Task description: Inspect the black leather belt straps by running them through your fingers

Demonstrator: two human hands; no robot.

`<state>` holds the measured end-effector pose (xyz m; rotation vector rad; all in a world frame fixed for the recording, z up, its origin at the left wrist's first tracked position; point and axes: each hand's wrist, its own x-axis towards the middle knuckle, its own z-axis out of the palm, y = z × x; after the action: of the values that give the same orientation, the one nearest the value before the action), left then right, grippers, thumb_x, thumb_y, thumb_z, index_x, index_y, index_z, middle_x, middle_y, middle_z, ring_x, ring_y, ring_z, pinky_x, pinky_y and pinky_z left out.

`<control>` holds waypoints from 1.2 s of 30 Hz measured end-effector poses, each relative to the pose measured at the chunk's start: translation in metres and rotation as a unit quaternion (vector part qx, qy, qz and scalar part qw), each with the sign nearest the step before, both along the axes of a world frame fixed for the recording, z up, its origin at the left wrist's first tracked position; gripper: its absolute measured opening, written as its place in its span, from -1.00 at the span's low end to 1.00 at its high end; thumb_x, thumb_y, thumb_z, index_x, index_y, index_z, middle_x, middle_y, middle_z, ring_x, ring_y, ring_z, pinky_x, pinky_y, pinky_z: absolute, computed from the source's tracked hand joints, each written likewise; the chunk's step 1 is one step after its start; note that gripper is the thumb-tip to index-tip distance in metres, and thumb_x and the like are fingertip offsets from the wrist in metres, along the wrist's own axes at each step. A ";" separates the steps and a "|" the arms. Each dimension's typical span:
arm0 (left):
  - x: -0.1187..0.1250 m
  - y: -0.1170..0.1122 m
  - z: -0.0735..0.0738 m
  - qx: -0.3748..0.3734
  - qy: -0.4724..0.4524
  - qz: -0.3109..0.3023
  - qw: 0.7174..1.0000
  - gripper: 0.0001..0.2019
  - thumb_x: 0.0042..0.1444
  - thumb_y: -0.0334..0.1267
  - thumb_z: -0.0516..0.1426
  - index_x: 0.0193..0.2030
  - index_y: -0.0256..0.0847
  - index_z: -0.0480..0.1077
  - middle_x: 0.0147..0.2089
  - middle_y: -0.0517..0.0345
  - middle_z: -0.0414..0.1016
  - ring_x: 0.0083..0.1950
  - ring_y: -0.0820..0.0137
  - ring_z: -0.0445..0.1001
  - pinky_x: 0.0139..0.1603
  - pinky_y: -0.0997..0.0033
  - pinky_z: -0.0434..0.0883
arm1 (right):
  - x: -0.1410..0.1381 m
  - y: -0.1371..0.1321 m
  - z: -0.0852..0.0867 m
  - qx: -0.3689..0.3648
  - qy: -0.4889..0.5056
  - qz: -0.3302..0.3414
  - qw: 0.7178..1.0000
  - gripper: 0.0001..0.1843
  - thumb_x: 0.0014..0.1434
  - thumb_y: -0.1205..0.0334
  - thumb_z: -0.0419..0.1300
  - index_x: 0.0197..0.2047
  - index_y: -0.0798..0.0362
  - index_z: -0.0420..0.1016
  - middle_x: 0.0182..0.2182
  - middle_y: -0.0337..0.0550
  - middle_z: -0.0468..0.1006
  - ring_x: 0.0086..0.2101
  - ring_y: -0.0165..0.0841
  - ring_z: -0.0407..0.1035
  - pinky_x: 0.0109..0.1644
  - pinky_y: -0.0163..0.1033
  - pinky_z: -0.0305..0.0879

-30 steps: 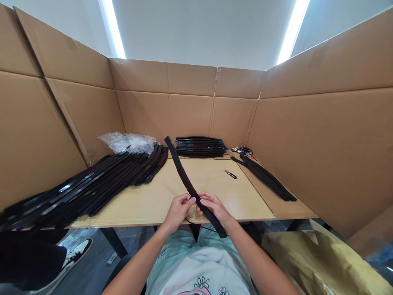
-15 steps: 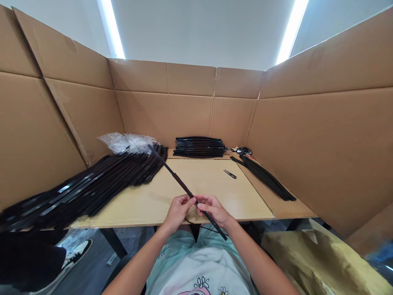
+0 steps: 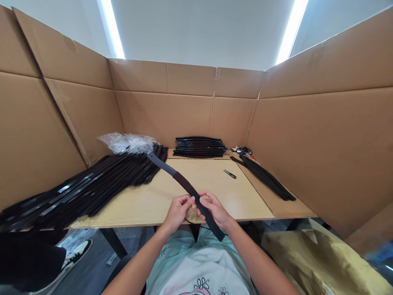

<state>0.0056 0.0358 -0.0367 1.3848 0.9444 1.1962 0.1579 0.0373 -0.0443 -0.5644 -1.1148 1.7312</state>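
Note:
A long black curved strip (image 3: 179, 180) is held in both hands over the near edge of the wooden table (image 3: 144, 205). My left hand (image 3: 177, 211) pinches it from the left. My right hand (image 3: 215, 209) grips it from the right, fingers wrapped round it. The strip's far end points up and left toward the big pile; its near end hangs past my right hand over my lap. A thin black cord loops just below my hands.
A large pile of black strips (image 3: 82, 188) covers the table's left side, a clear plastic bag (image 3: 127, 142) behind it. A neat stack of strips (image 3: 199, 146) sits at the back, more strips (image 3: 265, 176) on the right, small snips (image 3: 230, 174) mid-table. Cardboard walls surround the table.
The strip has twisted in my hands: first broadside, then edge-on, now flat face showing again, with its far end swung lower and to the left. My hands have stayed in place.

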 end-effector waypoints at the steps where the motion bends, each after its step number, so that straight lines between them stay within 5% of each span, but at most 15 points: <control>1: 0.000 0.000 0.001 -0.003 -0.008 0.004 1.000 -0.54 -0.09 0.14 0.18 -0.64 -0.24 0.27 -0.72 0.39 0.00 -0.66 0.58 -0.11 -0.64 0.51 -0.13 | 0.000 0.000 0.001 -0.014 0.015 0.000 1.000 -0.65 -0.02 0.10 0.34 -0.26 0.03 0.28 -0.46 -0.17 0.58 -0.57 -0.46 0.38 -0.59 -0.43 0.19; 6: 0.001 0.000 0.001 -0.007 -0.029 0.006 1.000 -0.55 -0.15 0.13 0.23 -0.61 -0.24 0.26 -0.70 0.41 0.01 -0.66 0.60 -0.11 -0.65 0.54 -0.13 | 0.001 -0.001 0.002 -0.017 0.026 0.002 1.000 -0.70 -0.10 0.22 0.39 -0.28 0.09 0.46 -0.42 -0.17 0.57 -0.44 -0.44 0.41 -0.43 -0.38 0.26; 12: 0.000 0.001 -0.001 -0.010 -0.012 0.004 1.000 -0.54 -0.14 0.15 0.20 -0.57 -0.24 0.25 -0.70 0.43 -0.02 -0.65 0.61 -0.13 -0.64 0.54 -0.15 | 0.001 0.003 -0.003 0.037 -0.009 0.014 0.999 -0.51 -0.17 0.27 0.43 -0.10 0.06 0.51 -0.40 -0.23 0.56 -0.49 -0.50 0.34 -0.45 -0.39 0.24; 20: -0.001 0.001 -0.003 -0.007 0.002 -0.010 1.000 -0.51 -0.13 0.15 0.20 -0.66 -0.20 0.13 -0.70 0.43 -0.07 -0.65 0.60 -0.13 -0.64 0.53 -0.15 | 0.001 0.004 -0.004 0.036 -0.027 -0.025 0.999 -0.58 -0.35 0.41 0.48 -0.35 0.09 0.47 -0.39 -0.31 0.53 -0.42 -0.51 0.38 -0.37 -0.45 0.31; 27: -0.001 0.000 0.000 -0.001 0.004 -0.017 1.000 -0.55 -0.09 0.11 0.19 -0.63 -0.23 0.21 -0.71 0.42 -0.04 -0.66 0.60 -0.14 -0.64 0.52 -0.17 | 0.001 0.000 0.002 -0.009 -0.014 0.007 1.000 -0.57 -0.14 0.18 0.41 -0.29 0.02 0.25 -0.48 -0.30 0.53 -0.58 -0.43 0.42 -0.64 -0.45 0.24; 36: -0.001 0.002 -0.003 0.010 -0.008 0.017 1.000 -0.55 -0.07 0.12 0.18 -0.63 -0.22 0.20 -0.68 0.42 -0.06 -0.65 0.59 -0.13 -0.64 0.52 -0.14 | -0.001 0.001 0.004 -0.052 0.026 -0.052 0.997 -0.69 -0.17 0.20 0.41 -0.33 0.12 0.50 -0.43 -0.15 0.61 -0.52 -0.35 0.48 -0.51 -0.33 0.35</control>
<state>0.0049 0.0373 -0.0399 1.3773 0.9508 1.2446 0.1566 0.0388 -0.0407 -0.6275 -0.9475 1.7100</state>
